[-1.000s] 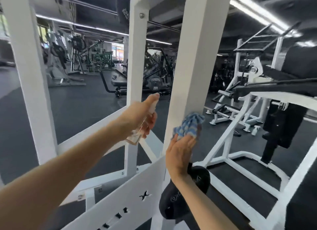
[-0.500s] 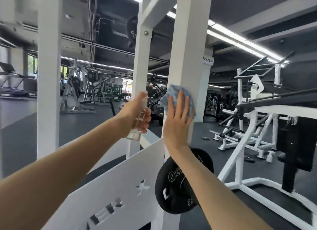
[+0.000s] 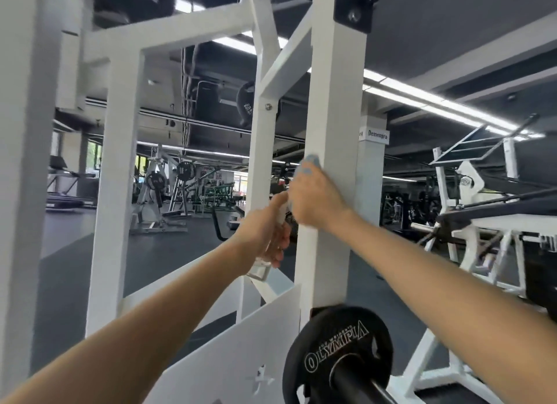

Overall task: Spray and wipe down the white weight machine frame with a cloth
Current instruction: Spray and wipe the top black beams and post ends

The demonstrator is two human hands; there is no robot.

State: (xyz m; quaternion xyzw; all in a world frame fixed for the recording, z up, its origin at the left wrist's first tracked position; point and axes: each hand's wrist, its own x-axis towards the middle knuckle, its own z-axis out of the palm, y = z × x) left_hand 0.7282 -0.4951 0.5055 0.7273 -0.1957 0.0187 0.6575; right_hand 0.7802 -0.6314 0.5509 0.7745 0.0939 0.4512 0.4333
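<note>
The white weight machine frame fills the view, with a thick upright post (image 3: pixel 331 117) in the middle. My right hand (image 3: pixel 316 201) presses a blue checked cloth (image 3: pixel 307 165) against the left edge of that post at mid-height; only the cloth's top shows above my fingers. My left hand (image 3: pixel 268 232) grips a small clear spray bottle (image 3: pixel 259 271) just left of the post, below my right hand. The bottle's nozzle end is hidden behind my right hand.
A black Olympia weight plate (image 3: pixel 337 355) hangs on a peg low on the post. A white logo panel (image 3: pixel 235 358) slants across the bottom. More white uprights (image 3: pixel 117 162) stand left. Another white machine (image 3: pixel 497 223) stands right; other gym machines lie beyond.
My right hand has slid the cloth up the post, from low down to mid-height. My view has tilted upward. My left hand keeps the bottle beside the post.
</note>
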